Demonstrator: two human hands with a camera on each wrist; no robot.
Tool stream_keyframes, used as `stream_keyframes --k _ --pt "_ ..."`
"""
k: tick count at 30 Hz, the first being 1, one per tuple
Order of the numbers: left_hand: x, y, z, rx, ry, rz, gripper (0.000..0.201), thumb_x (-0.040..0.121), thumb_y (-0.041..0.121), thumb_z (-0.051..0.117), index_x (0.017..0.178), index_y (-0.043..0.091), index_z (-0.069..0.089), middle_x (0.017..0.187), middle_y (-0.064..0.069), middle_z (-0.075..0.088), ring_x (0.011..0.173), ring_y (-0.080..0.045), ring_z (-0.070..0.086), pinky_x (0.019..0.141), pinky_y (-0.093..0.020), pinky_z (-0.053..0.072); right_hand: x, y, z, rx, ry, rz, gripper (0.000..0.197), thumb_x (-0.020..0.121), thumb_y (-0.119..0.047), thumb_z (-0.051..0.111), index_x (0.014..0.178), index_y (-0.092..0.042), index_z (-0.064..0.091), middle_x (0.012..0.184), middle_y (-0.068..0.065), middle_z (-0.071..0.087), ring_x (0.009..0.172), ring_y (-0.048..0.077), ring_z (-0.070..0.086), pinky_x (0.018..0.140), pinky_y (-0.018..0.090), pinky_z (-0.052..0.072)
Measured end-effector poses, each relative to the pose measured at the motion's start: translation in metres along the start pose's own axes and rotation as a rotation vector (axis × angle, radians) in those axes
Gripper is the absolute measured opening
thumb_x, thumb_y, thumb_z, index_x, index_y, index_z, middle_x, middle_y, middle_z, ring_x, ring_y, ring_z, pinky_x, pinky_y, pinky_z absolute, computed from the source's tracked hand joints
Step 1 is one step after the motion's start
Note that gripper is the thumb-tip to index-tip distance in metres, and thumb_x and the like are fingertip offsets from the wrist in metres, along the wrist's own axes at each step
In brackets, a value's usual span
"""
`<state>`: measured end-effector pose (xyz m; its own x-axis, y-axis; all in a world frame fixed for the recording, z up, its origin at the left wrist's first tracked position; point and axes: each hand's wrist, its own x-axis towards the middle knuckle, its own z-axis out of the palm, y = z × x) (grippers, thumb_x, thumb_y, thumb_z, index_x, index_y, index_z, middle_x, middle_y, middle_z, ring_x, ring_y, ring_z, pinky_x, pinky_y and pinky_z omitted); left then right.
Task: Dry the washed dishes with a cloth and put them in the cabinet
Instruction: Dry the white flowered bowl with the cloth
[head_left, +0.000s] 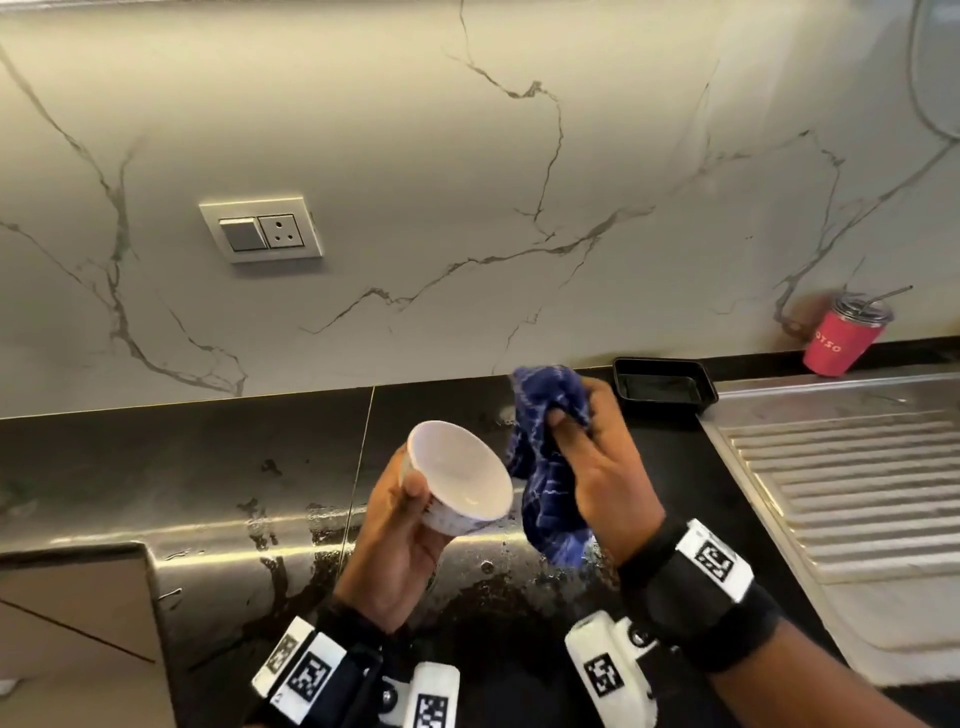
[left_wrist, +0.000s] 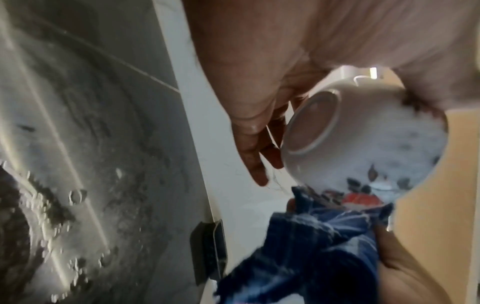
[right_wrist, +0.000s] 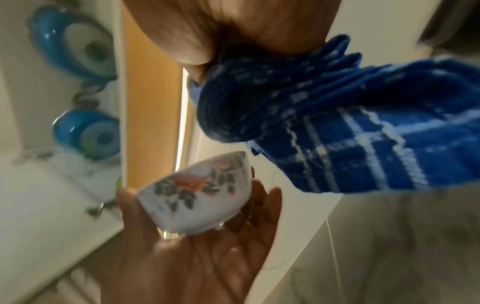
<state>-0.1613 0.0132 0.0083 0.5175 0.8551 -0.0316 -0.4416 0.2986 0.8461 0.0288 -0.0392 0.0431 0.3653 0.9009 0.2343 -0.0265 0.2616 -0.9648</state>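
Observation:
My left hand (head_left: 410, 512) holds a small white bowl (head_left: 460, 478) with a flower print on its outside, tilted so its mouth faces up and right. The thumb lies on the near rim and the fingers cradle the base. The same bowl (right_wrist: 200, 193) shows its red flower in the right wrist view, and its foot ring (left_wrist: 311, 123) shows in the left wrist view. My right hand (head_left: 592, 447) grips a bunched blue checked cloth (head_left: 545, 467) just right of the bowl, close to its rim. The cloth (right_wrist: 337, 127) hangs from the fist.
The black counter (head_left: 208, 467) below is wet with droplets. A black tray (head_left: 662, 387) sits at the back wall, a red tumbler (head_left: 844, 338) with a straw further right. A steel drainboard (head_left: 857, 467) lies on the right. Blue dishes (right_wrist: 78, 45) stand in an open cabinet overhead.

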Motion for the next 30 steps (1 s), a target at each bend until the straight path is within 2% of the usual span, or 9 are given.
stream_keyframes --k 3,5,8,12,17,21,23,26,30 --pt "0.001 0.0 0.009 -0.121 0.008 -0.054 0.1 0.055 0.067 0.09 0.134 0.013 0.061 0.134 -0.024 0.062 0.118 -0.041 0.063 0.097 -0.063 0.05 0.013 -0.003 0.011 -0.471 -0.232 -0.445 0.025 0.093 -0.011 0.065 0.117 -0.014 0.061 0.123 -0.001 0.064 0.113 0.015 0.062 0.093 0.035 0.054" --pt "0.001 0.003 0.014 -0.108 -0.043 -0.06 0.089 0.059 0.068 0.086 0.129 0.018 0.066 0.132 -0.02 0.065 0.113 -0.038 0.067 0.087 -0.063 0.057 0.021 0.003 0.018 -0.78 -0.332 -0.737 0.022 0.087 -0.018 0.074 0.109 -0.017 0.073 0.122 0.003 0.063 0.115 0.023 0.057 0.092 0.04 0.051" --pt "0.004 0.007 0.016 -0.084 -0.039 -0.105 0.104 0.049 0.073 0.088 0.133 0.02 0.059 0.124 -0.018 0.07 0.099 -0.036 0.073 0.067 -0.052 0.061 0.032 0.01 0.023 -1.077 -0.373 -0.96 0.023 0.086 -0.031 0.076 0.109 -0.024 0.076 0.111 -0.004 0.069 0.106 0.027 0.06 0.08 0.044 0.05" --pt "0.009 0.017 0.008 -0.034 0.016 -0.041 0.104 0.056 0.073 0.084 0.136 0.013 0.056 0.128 -0.02 0.066 0.099 -0.035 0.072 0.064 -0.05 0.062 0.029 0.007 0.023 -1.311 -0.524 -0.914 0.039 0.098 -0.038 0.054 0.134 -0.024 0.06 0.132 -0.006 0.062 0.117 0.025 0.057 0.086 0.044 0.046" --pt "0.017 0.026 -0.003 0.23 0.046 0.18 0.069 0.071 0.072 0.075 0.121 0.027 0.06 0.122 -0.012 0.066 0.108 -0.032 0.067 0.083 -0.049 0.057 0.023 0.005 0.027 -1.149 -0.657 -0.536 0.052 0.09 -0.036 0.032 0.134 -0.022 0.057 0.133 -0.004 0.062 0.113 0.023 0.055 0.091 0.046 0.043" --pt "0.021 0.028 -0.004 0.457 0.047 0.349 0.043 0.081 0.055 0.063 0.118 0.033 0.058 0.115 -0.003 0.062 0.099 -0.021 0.064 0.081 -0.043 0.056 0.013 -0.004 0.031 -0.61 -0.745 -0.206 0.035 0.08 -0.034 0.057 0.106 -0.011 0.063 0.083 -0.004 0.062 0.073 0.015 0.055 0.068 0.03 0.045" --pt "0.022 0.03 -0.004 0.55 0.025 0.4 0.049 0.082 0.059 0.063 0.122 0.032 0.055 0.117 0.003 0.061 0.099 -0.016 0.063 0.079 -0.033 0.057 0.008 -0.008 0.029 -0.486 -0.729 -0.103 0.038 0.079 -0.025 0.076 0.113 -0.011 0.064 0.09 -0.001 0.066 0.079 0.015 0.062 0.069 0.033 0.053" --pt "0.023 0.034 -0.002 0.62 -0.009 0.401 0.059 0.081 0.064 0.065 0.124 0.026 0.055 0.12 0.0 0.061 0.104 -0.025 0.063 0.082 -0.039 0.058 0.007 0.001 0.026 -0.585 -0.698 -0.227 0.032 0.082 -0.014 0.073 0.112 -0.01 0.065 0.1 -0.001 0.067 0.09 0.018 0.057 0.077 0.035 0.05" --pt "0.02 0.034 0.003 0.569 -0.062 0.234 0.045 0.083 0.053 0.059 0.119 0.025 0.06 0.116 -0.012 0.063 0.107 -0.037 0.064 0.091 -0.061 0.055 0.019 0.017 0.012 -1.133 -0.686 -0.732 0.049 0.082 -0.007 0.064 0.128 -0.023 0.064 0.129 -0.005 0.065 0.109 0.025 0.059 0.083 0.043 0.049"
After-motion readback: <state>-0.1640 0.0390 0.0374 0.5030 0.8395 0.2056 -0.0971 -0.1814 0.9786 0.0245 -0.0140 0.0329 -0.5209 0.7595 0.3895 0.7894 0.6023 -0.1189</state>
